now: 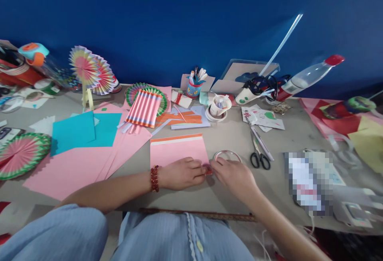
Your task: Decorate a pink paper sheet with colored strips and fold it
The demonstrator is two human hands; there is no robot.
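Observation:
A sheet of pink paper [176,149] with an orange and white strip along its far edge lies in front of me. My left hand [182,174], with a red bead bracelet [154,178] on the wrist, rests over its near right part, fingers curled together and pressing the paper. My right hand [235,177] is closed at the near left rim of a roll of tape [228,152], just right of the sheet. Between my fingertips shows a small orange-red bit at the paper's edge. The paper's near edge is hidden by my left hand and forearm.
Scissors [259,159] and a pen [263,143] lie to the right. Blue sheets [74,133], larger pink sheets [77,167] and a pleated striped paper [145,107] are at left. Behind stand a pen cup [194,89], a white cup [220,105] and a plastic bottle [311,75].

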